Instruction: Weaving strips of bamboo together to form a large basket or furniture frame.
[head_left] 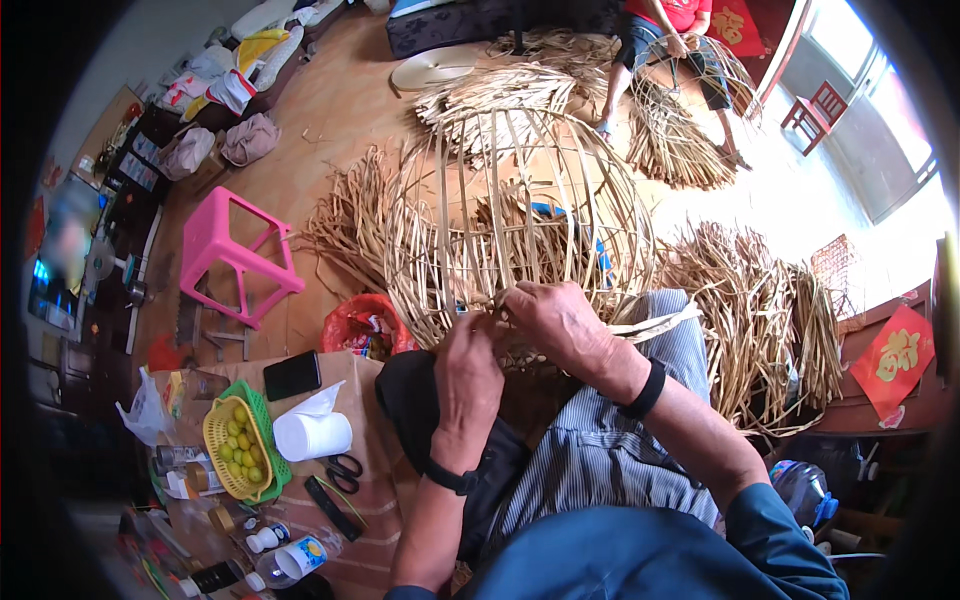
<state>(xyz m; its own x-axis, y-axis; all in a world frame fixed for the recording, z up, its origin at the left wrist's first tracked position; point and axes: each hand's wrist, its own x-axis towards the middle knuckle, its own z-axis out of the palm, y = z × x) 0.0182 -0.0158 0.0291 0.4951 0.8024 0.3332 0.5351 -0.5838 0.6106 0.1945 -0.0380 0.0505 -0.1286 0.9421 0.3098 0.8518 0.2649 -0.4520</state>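
Observation:
A large, round, open basket frame point(418, 300) of pale, flat plant strips stands in front of my knees, its ribs curving up and away. My left hand point(470, 365) is closed at its near edge, fingertips pinching the strips there. Right beside it, my right hand point(562, 318) is closed on the same edge, the two hands almost touching at the fingers. A loose pale strip point(662, 324) sticks out to the right from beneath my right wrist. The exact bit between my fingertips is mostly hidden by the hands. Dry strips and something blue show through the ribs.
Heaps of dry strips point(755, 330) lie right and beyond. A pink stool point(240, 250) and red-lined bin point(345, 325) stand left. The near-left table point(385, 480) holds a fruit basket point(262, 430), paper roll point(312, 436), phone point(292, 375), scissors point(345, 473) and bottles. Another person point(675, 45) handles strips.

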